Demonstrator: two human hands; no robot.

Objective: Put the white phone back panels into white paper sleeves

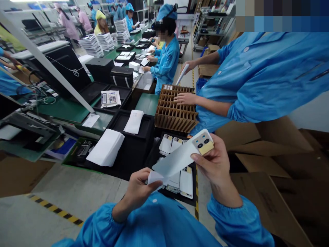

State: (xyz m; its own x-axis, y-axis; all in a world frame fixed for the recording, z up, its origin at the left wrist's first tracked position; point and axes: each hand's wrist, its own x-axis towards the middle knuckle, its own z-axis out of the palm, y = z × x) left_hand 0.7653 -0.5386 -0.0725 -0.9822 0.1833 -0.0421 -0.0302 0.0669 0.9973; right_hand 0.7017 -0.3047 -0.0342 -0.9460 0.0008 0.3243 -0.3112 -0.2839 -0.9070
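Far left on the green surface [64, 111] sits a calculator [110, 98], then a stack of white sheets [106, 149] and a black tray [133, 140]. My left hand [138, 190] is pinched shut on the lower corner of a white sleeve [156, 177]. That sleeve wraps the phone case [183, 154] I hold up over the tray of cases [180, 181]; my right hand [216, 164] grips its camera end. I judge this one is mid-bagging: several unbagged cases lie below. Further right, a co-worker's hand [186, 98] rests on a cardboard divider box [176, 109], partly filled at the far end.
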